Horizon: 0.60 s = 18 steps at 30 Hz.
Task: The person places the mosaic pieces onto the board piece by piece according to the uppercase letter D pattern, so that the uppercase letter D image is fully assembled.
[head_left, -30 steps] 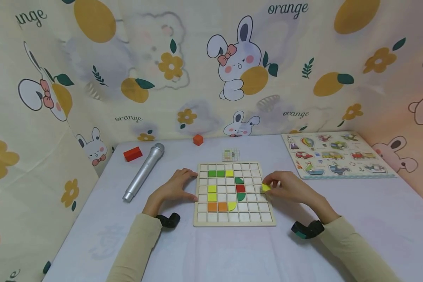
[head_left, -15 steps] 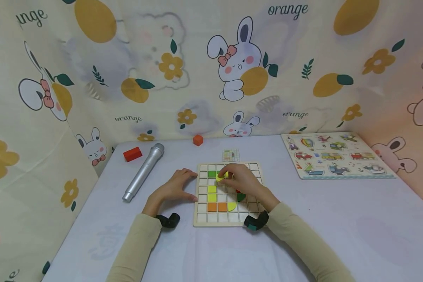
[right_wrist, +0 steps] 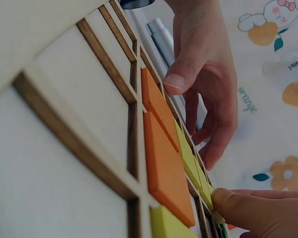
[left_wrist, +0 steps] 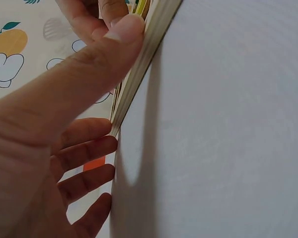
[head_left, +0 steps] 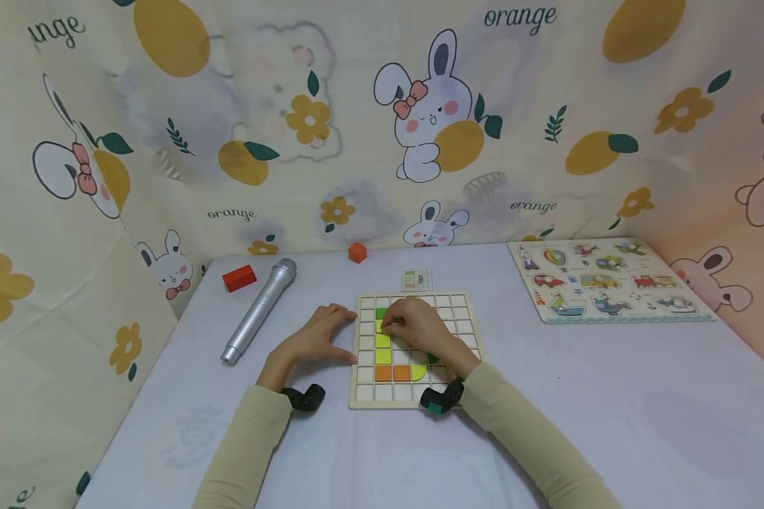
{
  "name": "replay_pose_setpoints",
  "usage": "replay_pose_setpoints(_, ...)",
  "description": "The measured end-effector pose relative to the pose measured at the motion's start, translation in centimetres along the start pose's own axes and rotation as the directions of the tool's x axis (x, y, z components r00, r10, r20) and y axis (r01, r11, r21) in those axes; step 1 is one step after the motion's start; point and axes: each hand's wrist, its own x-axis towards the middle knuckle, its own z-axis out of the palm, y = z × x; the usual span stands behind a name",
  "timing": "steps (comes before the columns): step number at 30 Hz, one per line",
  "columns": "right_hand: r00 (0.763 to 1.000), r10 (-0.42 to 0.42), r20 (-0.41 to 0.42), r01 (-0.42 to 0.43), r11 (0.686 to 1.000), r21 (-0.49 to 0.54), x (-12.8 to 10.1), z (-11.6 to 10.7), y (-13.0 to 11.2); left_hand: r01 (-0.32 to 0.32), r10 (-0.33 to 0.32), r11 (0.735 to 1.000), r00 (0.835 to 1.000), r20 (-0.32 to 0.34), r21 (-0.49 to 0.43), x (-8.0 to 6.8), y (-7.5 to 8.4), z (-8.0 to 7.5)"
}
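A wooden grid board (head_left: 423,396) lies on the table with green, yellow, orange and red tiles in its cells. My right hand (head_left: 420,326) is over its upper left part and pinches a yellow tile (head_left: 378,326), just above two other yellow tiles (head_left: 383,349) in that column. In the right wrist view, the right hand's fingertips (right_wrist: 228,201) press at this tile, partly hiding it. My left hand (head_left: 318,336) rests against the board's left edge, fingers and thumb spread; the left wrist view shows its thumb (left_wrist: 125,30) on the rim. Some tiles are hidden beneath my right hand.
Behind the board lies a small pattern card (head_left: 417,280). A silver microphone (head_left: 259,311) and a red block (head_left: 239,278) are at the left, and an orange-red block (head_left: 357,252) stands at the back. A picture puzzle board (head_left: 611,281) lies at the back right.
My right hand has carried the yellow tile from beyond the board's right edge leftward to a cell in the second column. The left hand stays at the left edge.
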Motion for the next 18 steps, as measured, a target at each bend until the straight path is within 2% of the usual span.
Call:
replay_pose_setpoints(6,0.999,-0.033,0.006,0.033,0.999,-0.011,-0.2,-0.18,-0.16,0.002,-0.002,1.0,1.0,0.0,0.008,0.06,-0.07,0.08)
replay_pose_setpoints(14,0.996,-0.078,0.036,0.081,0.992,-0.094,-0.4,-0.36,-0.37,-0.002,0.002,1.0,1.0,0.0,0.011,0.02,-0.01,0.08)
replay_pose_setpoints(18,0.994,-0.106,0.027,0.107,0.992,-0.073,-0.54,-0.37,-0.24,-0.005,0.005,1.0,1.0,-0.004,0.011,-0.04,-0.04,0.05)
